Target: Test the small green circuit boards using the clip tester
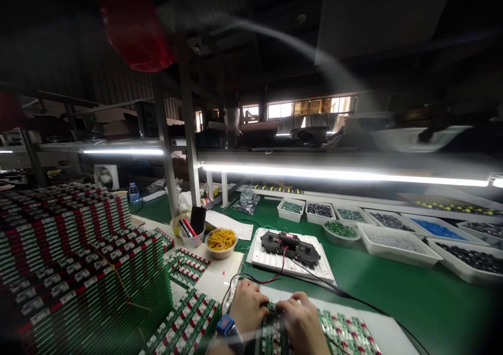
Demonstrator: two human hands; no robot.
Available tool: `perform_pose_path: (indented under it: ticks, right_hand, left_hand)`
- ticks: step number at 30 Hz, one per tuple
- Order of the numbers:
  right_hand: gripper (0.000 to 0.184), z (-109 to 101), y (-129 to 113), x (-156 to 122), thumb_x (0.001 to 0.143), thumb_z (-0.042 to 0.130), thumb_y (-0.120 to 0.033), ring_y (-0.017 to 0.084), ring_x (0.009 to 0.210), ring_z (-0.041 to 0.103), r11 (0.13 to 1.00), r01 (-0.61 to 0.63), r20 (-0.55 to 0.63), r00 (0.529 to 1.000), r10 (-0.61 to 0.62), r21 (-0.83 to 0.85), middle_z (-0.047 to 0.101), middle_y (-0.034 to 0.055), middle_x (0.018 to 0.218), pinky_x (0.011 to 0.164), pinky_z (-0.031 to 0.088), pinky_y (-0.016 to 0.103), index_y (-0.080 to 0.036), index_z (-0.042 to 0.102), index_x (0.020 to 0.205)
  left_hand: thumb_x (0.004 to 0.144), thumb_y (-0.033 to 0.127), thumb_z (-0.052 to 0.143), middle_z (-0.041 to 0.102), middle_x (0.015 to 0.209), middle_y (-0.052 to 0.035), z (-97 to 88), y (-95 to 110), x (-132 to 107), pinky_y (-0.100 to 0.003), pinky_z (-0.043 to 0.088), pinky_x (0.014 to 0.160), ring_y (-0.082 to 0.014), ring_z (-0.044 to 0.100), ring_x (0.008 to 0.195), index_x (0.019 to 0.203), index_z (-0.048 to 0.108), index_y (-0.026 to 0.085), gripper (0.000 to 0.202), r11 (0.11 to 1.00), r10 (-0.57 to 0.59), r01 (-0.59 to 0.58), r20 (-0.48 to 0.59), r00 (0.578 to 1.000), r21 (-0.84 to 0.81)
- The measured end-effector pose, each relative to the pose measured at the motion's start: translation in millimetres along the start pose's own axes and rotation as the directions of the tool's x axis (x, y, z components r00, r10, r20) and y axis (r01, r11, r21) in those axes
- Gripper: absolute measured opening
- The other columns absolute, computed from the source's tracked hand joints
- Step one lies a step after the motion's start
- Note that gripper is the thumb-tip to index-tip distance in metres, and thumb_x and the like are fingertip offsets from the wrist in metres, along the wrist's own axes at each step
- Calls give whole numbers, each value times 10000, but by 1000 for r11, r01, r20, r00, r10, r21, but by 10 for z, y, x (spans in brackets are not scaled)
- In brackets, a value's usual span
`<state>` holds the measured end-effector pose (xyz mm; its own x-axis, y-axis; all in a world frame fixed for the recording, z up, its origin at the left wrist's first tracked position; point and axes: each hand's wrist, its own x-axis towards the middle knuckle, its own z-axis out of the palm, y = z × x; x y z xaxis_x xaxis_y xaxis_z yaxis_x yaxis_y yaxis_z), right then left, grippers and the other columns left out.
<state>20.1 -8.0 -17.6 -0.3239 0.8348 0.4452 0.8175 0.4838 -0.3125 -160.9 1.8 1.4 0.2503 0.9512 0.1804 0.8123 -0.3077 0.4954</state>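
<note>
A small green circuit board (pixel 272 307) sits between my two hands near the bottom of the head view. My left hand (pixel 247 309) is closed on its left edge, with a blue device and a watch-like band on the wrist. From the other side, my right hand (pixel 302 318) pinches the board's right edge. Beneath and around the hands lie panels of green circuit boards (pixel 346 330) with red and white parts. Thin black and red wires (pixel 271 280) run past the hands to a black device (pixel 291 247) on a white tray (pixel 255 255).
Tall stacks of circuit board panels (pixel 90 292) fill the left side. Behind stand a bowl of yellow rubber bands (pixel 221 239) and a cup of pens (pixel 192 237). White trays of small parts (pixel 398 245) line the right of the green table (pixel 377 287). A tube light (pixel 338 173) crosses above.
</note>
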Motion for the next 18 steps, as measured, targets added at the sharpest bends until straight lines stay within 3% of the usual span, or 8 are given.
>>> perform_pose_path:
  ticks: [7, 11, 18]
  right_hand:
    - [287, 144, 52, -74, 739, 659, -11, 219, 916, 520, 999, 10, 13, 1000, -9, -54, 664, -67, 764, 793, 263, 342, -291, 657, 801]
    - [329, 157, 30, -105, 768, 591, 12, 240, 1037, 524, 992, 46, 2, 999, -46, -115, 676, -59, 845, 889, 264, 365, -291, 647, 884]
    - [307, 233, 51, -138, 797, 502, 32, 253, 1146, 508, 980, 71, 14, 997, -70, -187, 679, -21, 852, 991, 252, 402, -242, 637, 830]
  left_hand:
    - [745, 252, 692, 662, 882, -16, 73, -90, 6, -343, 381, 862, -239, 492, 979, 939, 765, 327, 220, 1000, 2, -2, 63, 998, -6]
    - [762, 295, 690, 666, 880, -10, 66, -116, 28, -342, 390, 849, -236, 500, 961, 957, 760, 350, 214, 1000, -7, 8, 98, 995, -11]
    - [764, 302, 683, 670, 882, -19, 80, -120, 59, -336, 396, 836, -238, 508, 957, 950, 764, 338, 206, 1000, -14, 15, 116, 993, -7]
